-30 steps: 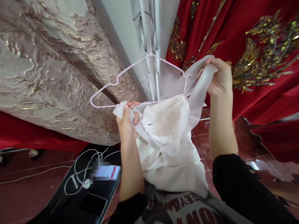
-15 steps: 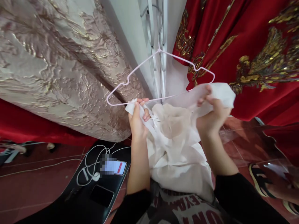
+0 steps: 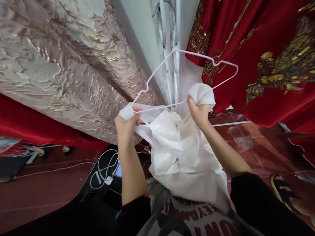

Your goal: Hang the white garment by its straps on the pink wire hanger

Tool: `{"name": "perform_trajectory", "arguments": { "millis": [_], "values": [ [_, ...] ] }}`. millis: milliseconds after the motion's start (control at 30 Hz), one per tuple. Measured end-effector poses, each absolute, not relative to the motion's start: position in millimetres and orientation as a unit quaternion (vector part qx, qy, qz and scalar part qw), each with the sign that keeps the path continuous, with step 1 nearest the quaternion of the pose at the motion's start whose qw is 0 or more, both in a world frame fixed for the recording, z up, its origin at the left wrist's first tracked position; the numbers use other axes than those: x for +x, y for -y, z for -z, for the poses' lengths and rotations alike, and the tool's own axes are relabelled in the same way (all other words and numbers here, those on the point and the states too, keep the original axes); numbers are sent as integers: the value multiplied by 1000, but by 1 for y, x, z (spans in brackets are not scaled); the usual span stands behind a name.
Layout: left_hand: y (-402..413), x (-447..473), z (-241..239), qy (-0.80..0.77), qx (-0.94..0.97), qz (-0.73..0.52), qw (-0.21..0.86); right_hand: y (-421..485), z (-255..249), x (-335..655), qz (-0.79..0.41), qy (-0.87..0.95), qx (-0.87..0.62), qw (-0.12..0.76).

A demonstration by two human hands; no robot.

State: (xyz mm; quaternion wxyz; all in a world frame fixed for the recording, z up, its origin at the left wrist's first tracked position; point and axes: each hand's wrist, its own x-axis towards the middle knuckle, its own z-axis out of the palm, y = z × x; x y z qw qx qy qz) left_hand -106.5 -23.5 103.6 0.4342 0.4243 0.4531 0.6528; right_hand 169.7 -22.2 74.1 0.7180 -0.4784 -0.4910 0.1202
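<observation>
A pale pink clothes hanger point(image 3: 200, 55) hangs by its metal hook from white metal bars. Below it, a sheer white garment point(image 3: 179, 157) drapes down over my lap. My left hand point(image 3: 126, 126) is closed on an edge of the garment at the hanger's left lower corner, thumb against the corner. Bunched white cloth is in my right hand point(image 3: 199, 114), beside the hanger's bottom bar, with most fingers hidden under the fabric. The hanger's right corner is bare.
Cream and gold textured fabric point(image 3: 69, 75) hangs on the left, and red cloth with gold sequins point(image 3: 236, 65) on the right. A black seat point(image 3: 73, 209) holds white cables point(image 3: 98, 173) and phones. A person's sandalled foot point(image 3: 285, 193) is at the right.
My left hand has moved left and down to the hanger's left corner with the cloth. My right hand has come inward to the bottom bar, and the hanger has shifted right and tilted.
</observation>
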Motion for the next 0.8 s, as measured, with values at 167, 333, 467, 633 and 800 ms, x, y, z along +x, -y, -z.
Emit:
{"name": "perform_trajectory", "arguments": {
  "millis": [167,333,467,633,800],
  "values": [
    [-7,-150,-134,-485,430,-673,358,24,-76,170,-144,503,-479,705],
    [5,-126,-185,-459,585,-512,431,26,-66,151,-157,499,-494,695],
    [4,-103,-215,-477,681,-409,377,34,-75,139,-193,502,-495,682],
    [-17,-97,-223,-516,786,-272,206,46,-108,145,-235,530,-489,651],
    [-15,-99,-219,-578,795,-183,39,59,-134,175,-347,462,-489,654]
  ]
}}
